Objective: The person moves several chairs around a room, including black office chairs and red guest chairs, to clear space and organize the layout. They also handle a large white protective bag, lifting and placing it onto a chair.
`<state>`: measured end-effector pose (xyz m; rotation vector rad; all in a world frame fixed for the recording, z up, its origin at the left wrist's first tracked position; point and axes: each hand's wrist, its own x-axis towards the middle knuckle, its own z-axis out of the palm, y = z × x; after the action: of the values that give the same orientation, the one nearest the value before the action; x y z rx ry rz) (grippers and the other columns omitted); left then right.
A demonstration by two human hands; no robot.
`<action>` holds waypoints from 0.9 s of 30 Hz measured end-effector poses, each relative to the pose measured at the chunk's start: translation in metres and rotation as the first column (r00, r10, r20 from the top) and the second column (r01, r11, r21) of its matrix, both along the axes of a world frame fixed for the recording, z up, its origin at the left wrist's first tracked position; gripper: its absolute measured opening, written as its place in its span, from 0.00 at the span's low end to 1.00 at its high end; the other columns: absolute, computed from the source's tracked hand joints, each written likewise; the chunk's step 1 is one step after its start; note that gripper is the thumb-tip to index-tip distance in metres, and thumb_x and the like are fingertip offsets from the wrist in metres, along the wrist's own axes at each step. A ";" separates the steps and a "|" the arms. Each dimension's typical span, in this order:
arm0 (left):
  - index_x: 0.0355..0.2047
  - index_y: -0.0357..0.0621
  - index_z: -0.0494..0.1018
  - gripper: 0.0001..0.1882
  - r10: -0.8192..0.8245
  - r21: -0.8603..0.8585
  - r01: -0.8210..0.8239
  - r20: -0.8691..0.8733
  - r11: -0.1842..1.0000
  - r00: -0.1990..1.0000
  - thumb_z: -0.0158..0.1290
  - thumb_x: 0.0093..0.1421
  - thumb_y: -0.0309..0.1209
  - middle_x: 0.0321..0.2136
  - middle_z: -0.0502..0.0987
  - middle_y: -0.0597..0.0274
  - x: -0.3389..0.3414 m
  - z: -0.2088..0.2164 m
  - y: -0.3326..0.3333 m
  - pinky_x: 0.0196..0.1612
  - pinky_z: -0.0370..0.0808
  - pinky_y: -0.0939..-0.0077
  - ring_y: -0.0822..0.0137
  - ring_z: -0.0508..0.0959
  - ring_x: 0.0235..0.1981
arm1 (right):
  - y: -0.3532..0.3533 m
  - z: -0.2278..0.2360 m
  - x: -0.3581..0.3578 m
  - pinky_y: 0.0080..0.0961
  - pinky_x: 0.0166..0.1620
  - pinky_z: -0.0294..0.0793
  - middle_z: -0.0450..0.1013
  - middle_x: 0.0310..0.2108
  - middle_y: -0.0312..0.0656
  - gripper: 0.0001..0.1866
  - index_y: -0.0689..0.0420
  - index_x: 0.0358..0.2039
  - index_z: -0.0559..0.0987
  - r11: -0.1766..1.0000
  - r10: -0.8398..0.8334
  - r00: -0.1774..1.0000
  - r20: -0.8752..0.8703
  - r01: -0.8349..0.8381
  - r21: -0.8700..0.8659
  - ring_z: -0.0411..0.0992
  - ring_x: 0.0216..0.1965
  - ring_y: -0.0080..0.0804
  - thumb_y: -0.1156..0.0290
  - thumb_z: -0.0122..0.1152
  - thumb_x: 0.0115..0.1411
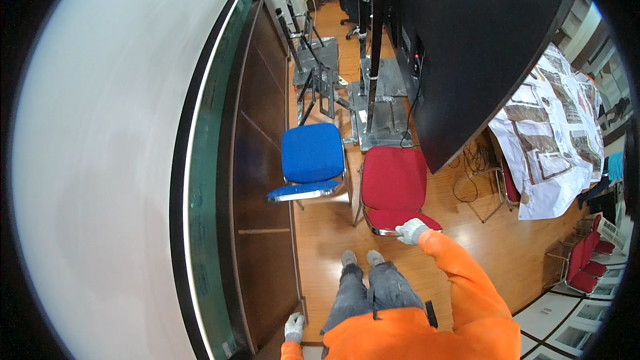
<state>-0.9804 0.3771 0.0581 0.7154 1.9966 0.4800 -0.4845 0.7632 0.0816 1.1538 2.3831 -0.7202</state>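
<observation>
My right hand [411, 231], in a pale work glove, is closed on the near upper edge of a red padded chair [394, 179] with a metal frame. My right arm reaches out to it in an orange sleeve. Down by my left side, my left hand [294, 327], also gloved, has its fingers curled in, and nothing shows in it. It is close to the near corner of a brown wooden panel [263, 227]; whether it touches the wood is unclear. A blue padded chair [311, 153] stands left of the red one.
Black metal stands on grey bases [383, 127] are beyond the chairs. A large black screen [480, 40] leans over at the right, with loose cables [472, 160] below it. Further right are a table under a printed sheet [550, 127] and several red chairs [582, 267]. A white board [113, 160] runs along the left.
</observation>
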 end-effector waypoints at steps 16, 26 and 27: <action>0.39 0.45 0.76 0.10 -0.370 -0.215 0.350 -0.059 0.912 0.927 0.56 0.59 0.36 0.29 0.76 0.61 -0.034 0.027 0.104 0.35 0.73 0.65 0.61 0.75 0.30 | 0.127 -0.011 -0.018 0.41 0.32 0.76 0.79 0.25 0.40 0.13 0.47 0.31 0.79 0.909 0.128 0.986 -0.104 -0.075 0.409 0.80 0.29 0.39 0.52 0.58 0.56; 0.48 0.37 0.73 0.16 -0.381 0.132 0.369 0.084 0.920 0.921 0.55 0.63 0.33 0.34 0.80 0.59 0.118 -0.004 0.228 0.34 0.76 0.73 0.69 0.78 0.29 | -0.088 0.038 0.018 0.47 0.52 0.68 0.68 0.51 0.50 0.30 0.50 0.53 0.70 0.679 -0.176 0.741 -0.648 0.569 0.465 0.67 0.49 0.50 0.50 0.62 0.52; 0.48 0.36 0.73 0.16 -0.445 0.192 0.419 0.121 0.888 0.887 0.55 0.63 0.33 0.34 0.80 0.59 0.159 -0.006 0.243 0.35 0.76 0.74 0.69 0.78 0.31 | -0.135 0.018 0.040 0.46 0.53 0.68 0.68 0.52 0.52 0.30 0.51 0.55 0.71 0.663 -0.274 0.626 -0.730 0.673 0.328 0.67 0.50 0.50 0.49 0.61 0.55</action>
<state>-0.8213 0.6203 0.0523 1.1548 1.5924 0.4150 -0.4443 0.6284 0.0993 2.2278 2.9815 -0.6089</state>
